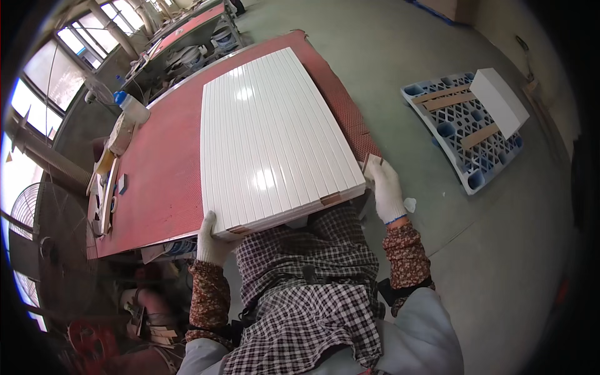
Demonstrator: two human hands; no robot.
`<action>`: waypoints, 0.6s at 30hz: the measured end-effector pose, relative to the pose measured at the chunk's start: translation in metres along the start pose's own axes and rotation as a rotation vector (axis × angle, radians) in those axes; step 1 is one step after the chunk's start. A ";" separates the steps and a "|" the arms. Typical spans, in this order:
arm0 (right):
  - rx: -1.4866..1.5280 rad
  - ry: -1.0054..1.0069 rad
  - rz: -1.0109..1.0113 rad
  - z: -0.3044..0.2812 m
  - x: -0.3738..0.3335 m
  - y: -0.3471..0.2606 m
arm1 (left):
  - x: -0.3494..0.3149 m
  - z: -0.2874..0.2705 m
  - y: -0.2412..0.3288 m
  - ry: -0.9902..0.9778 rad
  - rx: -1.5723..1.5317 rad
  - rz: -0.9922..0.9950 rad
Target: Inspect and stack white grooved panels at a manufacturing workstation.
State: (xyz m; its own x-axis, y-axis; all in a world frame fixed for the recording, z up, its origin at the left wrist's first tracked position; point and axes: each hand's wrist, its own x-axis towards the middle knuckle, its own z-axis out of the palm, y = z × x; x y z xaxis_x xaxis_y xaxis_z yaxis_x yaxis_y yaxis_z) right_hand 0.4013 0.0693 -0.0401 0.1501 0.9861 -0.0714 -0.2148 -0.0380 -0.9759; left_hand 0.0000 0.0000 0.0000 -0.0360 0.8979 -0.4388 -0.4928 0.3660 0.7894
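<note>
A stack of glossy white grooved panels lies on a red work table, reaching from the far end to the near edge. My left hand, in a white glove, grips the stack's near left corner. My right hand, also gloved, holds the near right corner, where a brown cardboard piece shows. Brown corner pads sit at the near edge of the stack. My checked apron covers the middle of the near edge.
A blue plastic pallet with wooden strips and a white box lies on the concrete floor to the right. A bottle with a blue cap and tape rolls sit along the table's left edge. A fan stands at far left.
</note>
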 end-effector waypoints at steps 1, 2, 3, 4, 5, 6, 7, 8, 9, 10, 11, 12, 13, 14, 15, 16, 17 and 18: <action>-0.019 0.029 0.013 -0.008 0.000 -0.002 | -0.001 0.006 -0.011 0.043 -0.003 0.029; -0.038 0.057 0.026 -0.016 0.001 -0.005 | -0.001 0.010 -0.020 0.088 -0.008 0.059; -0.048 0.056 0.022 -0.020 0.002 -0.005 | 0.001 0.006 -0.023 0.084 -0.018 0.059; -0.017 0.064 0.020 -0.024 0.004 -0.005 | 0.003 0.000 -0.025 0.027 -0.034 0.016; 0.014 0.070 0.018 -0.027 0.005 -0.007 | 0.003 -0.006 -0.028 -0.029 -0.050 -0.025; 0.016 0.053 0.030 -0.025 0.003 -0.012 | -0.008 -0.001 -0.023 0.017 0.031 -0.044; 0.005 0.041 0.027 -0.021 0.001 -0.012 | -0.022 0.010 -0.015 0.020 0.016 -0.038; 0.113 0.082 0.056 -0.014 -0.004 -0.010 | -0.036 0.021 -0.007 0.085 0.089 -0.014; 0.212 0.105 0.087 -0.015 -0.006 -0.011 | -0.045 0.029 -0.008 0.160 0.147 0.014; 0.192 0.113 0.101 -0.018 -0.009 -0.012 | -0.046 0.027 -0.010 0.114 0.143 0.013; 0.170 0.129 0.114 -0.023 -0.012 -0.015 | -0.047 0.029 -0.011 0.127 0.111 0.023; 0.138 0.149 0.120 -0.018 -0.016 -0.020 | -0.046 0.029 -0.006 0.095 0.137 0.007; 0.105 0.168 0.126 -0.013 -0.020 -0.024 | -0.047 0.027 -0.001 0.063 0.162 -0.008; 0.084 0.157 0.120 -0.017 -0.023 -0.019 | -0.049 0.030 0.005 0.027 0.155 -0.007; 0.006 0.125 0.050 -0.026 -0.023 -0.008 | -0.052 0.030 0.007 0.024 0.131 -0.004; -0.067 0.087 -0.016 -0.027 -0.023 -0.005 | -0.055 0.029 0.008 0.030 0.139 -0.005; -0.084 0.074 -0.019 -0.028 -0.024 -0.001 | -0.057 0.027 0.008 0.035 0.149 -0.007; 0.059 0.092 0.019 -0.018 -0.028 0.000 | -0.060 0.020 0.013 0.043 0.135 -0.006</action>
State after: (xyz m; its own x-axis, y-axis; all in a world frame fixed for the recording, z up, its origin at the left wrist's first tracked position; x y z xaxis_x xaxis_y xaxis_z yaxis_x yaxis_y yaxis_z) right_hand 0.4140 0.0388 -0.0420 0.2332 0.9660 -0.1111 -0.2747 -0.0442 -0.9605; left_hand 0.0136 -0.0441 0.0448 -0.0720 0.8855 -0.4590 -0.3714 0.4033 0.8363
